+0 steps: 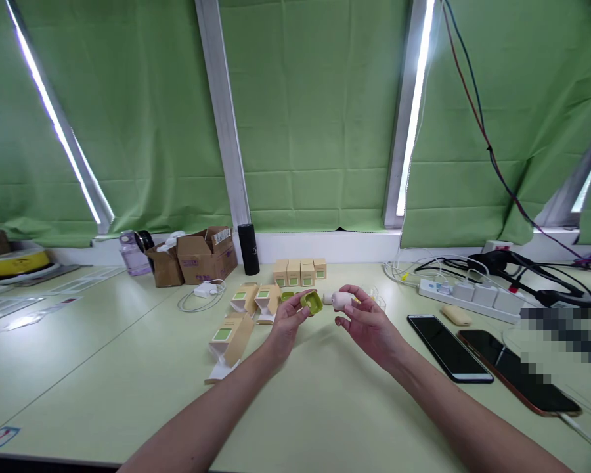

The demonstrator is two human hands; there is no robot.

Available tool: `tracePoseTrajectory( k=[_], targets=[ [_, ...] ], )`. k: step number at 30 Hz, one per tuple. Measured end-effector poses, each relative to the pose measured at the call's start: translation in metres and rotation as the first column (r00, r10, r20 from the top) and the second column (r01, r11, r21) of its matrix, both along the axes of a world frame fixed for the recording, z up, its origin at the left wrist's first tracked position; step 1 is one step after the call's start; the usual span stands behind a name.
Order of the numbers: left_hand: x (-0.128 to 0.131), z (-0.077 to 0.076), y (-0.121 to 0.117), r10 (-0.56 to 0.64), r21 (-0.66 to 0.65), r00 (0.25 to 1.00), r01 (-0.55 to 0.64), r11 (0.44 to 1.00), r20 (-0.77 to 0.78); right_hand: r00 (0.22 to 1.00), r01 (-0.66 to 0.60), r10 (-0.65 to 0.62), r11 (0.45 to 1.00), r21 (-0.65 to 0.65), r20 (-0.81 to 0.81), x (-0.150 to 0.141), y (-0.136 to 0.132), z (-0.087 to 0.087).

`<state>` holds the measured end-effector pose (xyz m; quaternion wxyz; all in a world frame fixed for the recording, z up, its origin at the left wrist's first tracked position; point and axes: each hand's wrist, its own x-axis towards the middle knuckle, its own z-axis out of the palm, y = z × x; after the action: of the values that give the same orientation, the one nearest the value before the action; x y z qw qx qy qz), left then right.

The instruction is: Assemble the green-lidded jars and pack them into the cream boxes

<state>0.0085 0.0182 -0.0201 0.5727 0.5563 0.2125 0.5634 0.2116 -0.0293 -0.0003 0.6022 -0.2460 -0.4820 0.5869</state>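
Observation:
My left hand [284,323] grips a small olive-green, hollow square cup [312,303] by its edge, its open side towards me. Just to the right, my right hand [367,322] pinches a small white rounded piece [341,301] between thumb and fingers. The two pieces are apart, above the middle of the table. Behind my left fingers another green piece [287,295] shows in part. A second white piece [328,297] is partly hidden behind the held one. Left of my left hand, opened small cartons [230,338] with green square labels lie on the table.
Several closed small cartons [294,272] stand at the back, near a black cylindrical bottle [248,249] and a brown cardboard box [209,255]. To the right lie a black phone [448,348], another phone [515,371], and a white power strip [467,299] with tangled cables.

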Motion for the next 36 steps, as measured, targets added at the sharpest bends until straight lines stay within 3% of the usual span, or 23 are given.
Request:
tracePoseTrajectory(
  k=[8, 20, 36],
  targets=[
    [0.000, 0.001, -0.004, -0.013, -0.010, 1.000, 0.013, 1.000, -0.029, 0.999, -0.018, 0.019, 0.999, 0.039, -0.029, -0.005, -0.002, 0.001],
    [0.003, 0.001, -0.005, 0.036, 0.016, 0.993, -0.035, 0.999, -0.113, 0.963, 0.216, -0.224, 0.974, 0.065, 0.151, -0.005, 0.009, -0.007],
    [0.006, -0.004, 0.000, 0.112, 0.075, 0.969, -0.098, 0.992, -0.219, 0.934, 0.226, -0.229, 0.973, 0.043, 0.273, -0.009, 0.008, -0.005]
  ],
)
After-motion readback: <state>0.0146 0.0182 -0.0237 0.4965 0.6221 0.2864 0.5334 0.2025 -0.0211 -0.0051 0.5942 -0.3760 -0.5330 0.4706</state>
